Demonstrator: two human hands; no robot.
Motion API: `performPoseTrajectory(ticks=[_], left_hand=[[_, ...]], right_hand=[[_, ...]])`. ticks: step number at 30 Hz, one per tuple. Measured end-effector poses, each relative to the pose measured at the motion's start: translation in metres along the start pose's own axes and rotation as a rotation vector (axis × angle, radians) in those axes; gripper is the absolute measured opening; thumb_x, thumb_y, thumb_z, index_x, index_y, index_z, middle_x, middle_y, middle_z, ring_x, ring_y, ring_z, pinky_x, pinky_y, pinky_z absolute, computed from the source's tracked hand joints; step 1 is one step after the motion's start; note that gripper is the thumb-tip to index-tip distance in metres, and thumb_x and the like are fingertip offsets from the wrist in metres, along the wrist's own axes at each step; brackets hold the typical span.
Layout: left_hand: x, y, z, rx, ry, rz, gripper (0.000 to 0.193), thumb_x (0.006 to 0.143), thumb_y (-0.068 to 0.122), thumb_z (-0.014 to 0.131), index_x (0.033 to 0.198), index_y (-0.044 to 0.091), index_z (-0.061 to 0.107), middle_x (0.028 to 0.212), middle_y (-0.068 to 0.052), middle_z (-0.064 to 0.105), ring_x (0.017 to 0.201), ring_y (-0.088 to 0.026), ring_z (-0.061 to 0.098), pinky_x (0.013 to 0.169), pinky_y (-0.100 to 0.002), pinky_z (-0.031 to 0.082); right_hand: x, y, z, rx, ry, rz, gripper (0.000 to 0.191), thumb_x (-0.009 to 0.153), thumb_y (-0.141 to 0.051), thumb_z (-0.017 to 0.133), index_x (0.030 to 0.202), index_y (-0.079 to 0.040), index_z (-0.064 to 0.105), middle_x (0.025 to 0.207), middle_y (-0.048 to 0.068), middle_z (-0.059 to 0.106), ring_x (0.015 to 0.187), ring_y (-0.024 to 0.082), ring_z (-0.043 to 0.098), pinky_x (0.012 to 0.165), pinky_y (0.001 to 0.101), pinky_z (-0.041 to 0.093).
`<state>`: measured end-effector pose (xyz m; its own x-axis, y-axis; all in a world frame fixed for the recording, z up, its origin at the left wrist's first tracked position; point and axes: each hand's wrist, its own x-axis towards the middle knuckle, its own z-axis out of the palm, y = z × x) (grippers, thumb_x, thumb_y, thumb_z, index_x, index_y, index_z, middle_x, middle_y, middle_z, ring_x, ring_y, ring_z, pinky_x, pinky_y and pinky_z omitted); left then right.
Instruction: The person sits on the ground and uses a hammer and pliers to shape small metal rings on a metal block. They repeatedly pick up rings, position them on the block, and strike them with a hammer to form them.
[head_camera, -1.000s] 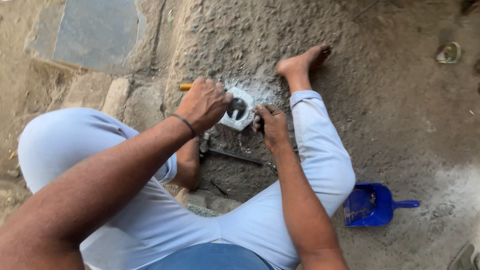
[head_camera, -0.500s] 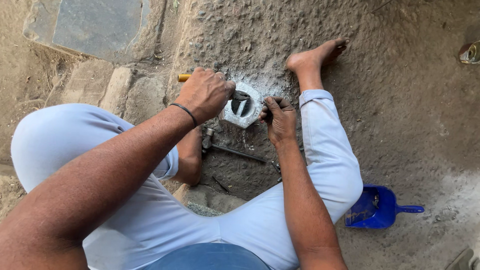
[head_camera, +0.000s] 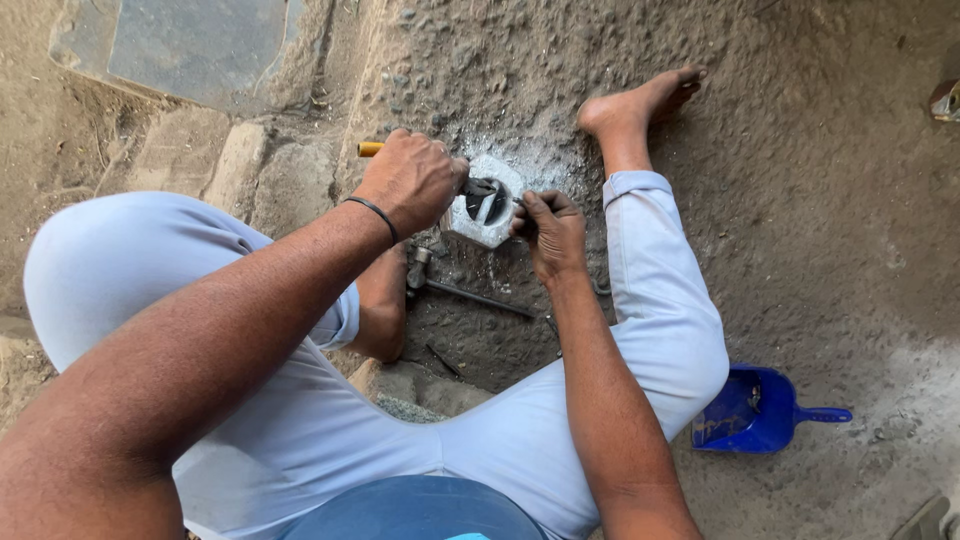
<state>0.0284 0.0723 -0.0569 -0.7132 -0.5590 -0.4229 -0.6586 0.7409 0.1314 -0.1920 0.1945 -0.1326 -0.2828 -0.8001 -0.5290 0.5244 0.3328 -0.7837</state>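
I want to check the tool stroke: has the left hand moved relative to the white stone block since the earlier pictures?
Cannot tell. The left hand stays against the left side of the white block in every picture; the whole view shifts because the head camera moves, and hand and block shift together.

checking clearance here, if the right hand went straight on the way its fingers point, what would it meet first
The right hand points up and left, fingertips at the white hexagonal block, so it would meet the block first. Beyond that lies the left hand. Depth is hard to judge.

A person sitting barefoot on the dirt ground (head_camera: 800, 200) is gripping a yellow-handled tool (head_camera: 371, 149) in the left hand (head_camera: 412, 182), the right hand (head_camera: 550, 228) steadying a pale octagonal block (head_camera: 482, 225); a blue dustpan (head_camera: 750, 410) is lying nearby
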Motion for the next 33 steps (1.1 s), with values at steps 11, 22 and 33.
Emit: performPoseTrajectory(ticks=[11,22,33], left_hand=[[-0.002,0.001,-0.001,0.072,-0.037,0.015,0.028,0.110,0.023,0.044,0.096,0.012,0.066,0.073,0.001,0.059,0.067,-0.012,0.055,0.069,-0.034,0.048],[-0.009,0.010,-0.011,0.319,-0.108,0.073,0.029,0.105,0.029,0.049,0.096,0.007,0.067,0.080,-0.003,0.061,0.076,-0.015,0.060,0.069,-0.035,0.047],[-0.011,0.018,-0.013,0.343,-0.068,0.102,0.027,0.103,0.029,0.055,0.093,0.009,0.070,0.080,-0.002,0.064,0.077,-0.017,0.060,0.069,-0.035,0.045]], right_hand=[[0.001,0.002,-0.002,-0.090,-0.054,0.005,0.012,0.090,-0.011,0.079,0.087,-0.007,0.069,0.081,0.010,0.074,0.066,0.017,0.072,0.061,0.0313,0.060],[-0.012,-0.016,0.025,-1.277,-0.204,-0.498,0.021,0.088,-0.020,0.082,0.109,-0.018,0.079,0.104,0.000,0.077,0.099,0.018,0.068,0.094,0.0405,0.049],[-0.008,-0.004,0.016,-1.448,-0.179,-0.498,0.017,0.082,-0.023,0.087,0.097,-0.021,0.080,0.102,-0.001,0.074,0.101,0.020,0.062,0.094,0.0390,0.047]])
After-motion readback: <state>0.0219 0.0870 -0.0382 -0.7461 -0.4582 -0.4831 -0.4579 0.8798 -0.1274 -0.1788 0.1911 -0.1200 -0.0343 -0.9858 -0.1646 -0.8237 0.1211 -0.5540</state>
